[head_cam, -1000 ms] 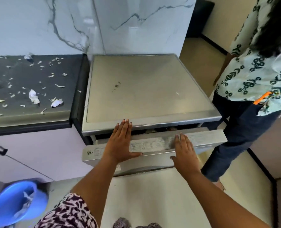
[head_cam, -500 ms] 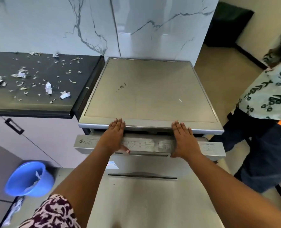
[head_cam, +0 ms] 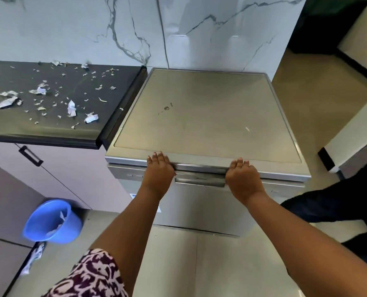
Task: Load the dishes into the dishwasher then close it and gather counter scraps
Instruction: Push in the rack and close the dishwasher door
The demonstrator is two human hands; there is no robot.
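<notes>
You have one view only, from the camera on your head, looking forward and steeply down. It sits close above the flat steel top of the silver dishwasher [head_cam: 208, 112], which fills the middle. The black stone counter [head_cam: 49, 129] runs off left, the beige tiled floor [head_cam: 319, 86] off right, and the wide lens bends the edges.

Silver dishwasher [head_cam: 206, 112], blue bucket [head_cam: 71, 230], black counter [head_cam: 49, 133]
</notes>
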